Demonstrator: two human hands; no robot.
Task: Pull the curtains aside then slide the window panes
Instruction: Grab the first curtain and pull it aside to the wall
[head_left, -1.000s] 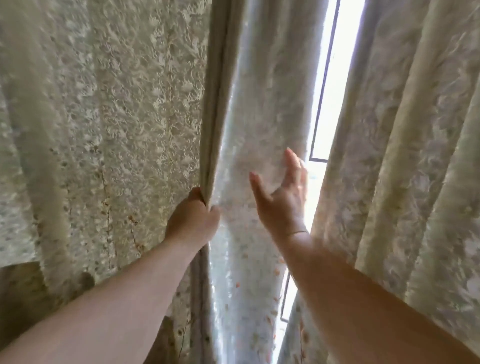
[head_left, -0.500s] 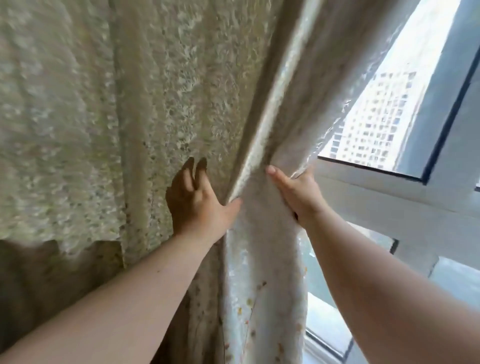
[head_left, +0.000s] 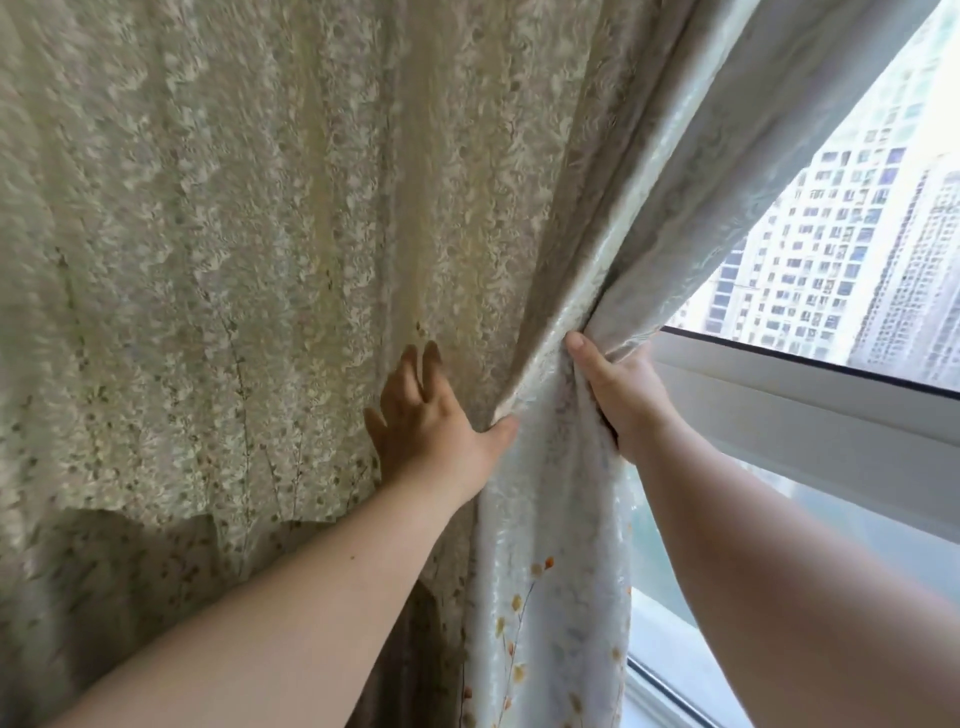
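A cream curtain (head_left: 260, 234) with a leafy pattern fills the left and middle of the head view. Its pale edge (head_left: 561, 545) hangs bunched at the centre. My left hand (head_left: 431, 421) lies flat on the fabric, fingers spread, thumb against the bunched fold. My right hand (head_left: 621, 389) grips that edge from the window side, fingers wrapped behind it. To the right the window pane (head_left: 857, 234) shows, with its white frame bar (head_left: 805, 410) below it.
Tall apartment blocks (head_left: 831, 249) show through the glass. A lower pane (head_left: 831, 525) and the white sill (head_left: 670, 675) sit at the bottom right. A darker lower part of the curtain (head_left: 130, 571) hangs at the bottom left.
My right hand has closed on the curtain edge and drawn it left, uncovering the window. My left hand has let go of the fold and flattened on the fabric. The right-hand curtain has left the view.
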